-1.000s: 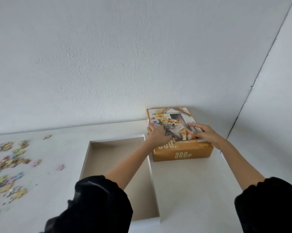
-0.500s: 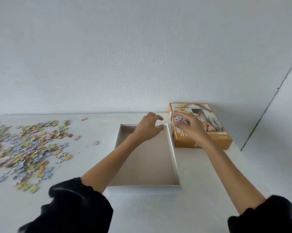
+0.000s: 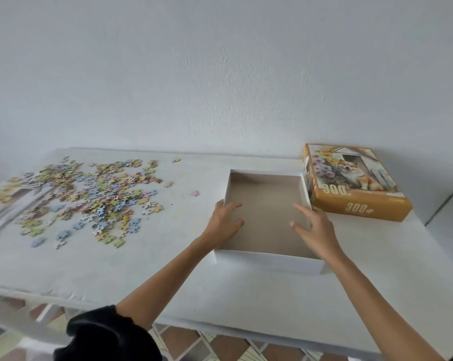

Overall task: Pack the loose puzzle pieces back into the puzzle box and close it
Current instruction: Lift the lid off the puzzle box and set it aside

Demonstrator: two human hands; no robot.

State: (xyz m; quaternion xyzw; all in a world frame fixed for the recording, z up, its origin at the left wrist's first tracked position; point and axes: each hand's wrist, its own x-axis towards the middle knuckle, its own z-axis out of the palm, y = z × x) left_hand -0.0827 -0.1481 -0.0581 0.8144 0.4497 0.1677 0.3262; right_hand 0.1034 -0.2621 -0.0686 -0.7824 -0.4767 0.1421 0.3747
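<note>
The open box base (image 3: 267, 261), white outside and brown inside, stands empty at the middle of the white table. My left hand (image 3: 225, 220) lies over its left wall, fingers reaching inside. My right hand (image 3: 315, 227) is over the right wall with fingers spread, holding nothing. The orange lid (image 3: 350, 178) with a dog picture and "300" lies flat just right of the base, against the back wall. A wide scatter of loose pastel puzzle pieces (image 3: 95, 194) covers the table's left part, well apart from the box.
A flat printed sheet (image 3: 4, 204) lies at the far left, partly under the pieces. Two stray pieces (image 3: 194, 193) sit between the pile and the box. The table's front edge (image 3: 220, 327) runs below my arms, with tiled floor beneath.
Both hands have left the lid and come back to the open base, one at each side wall. The lid stays at the right. My view has pulled back and turned left.
</note>
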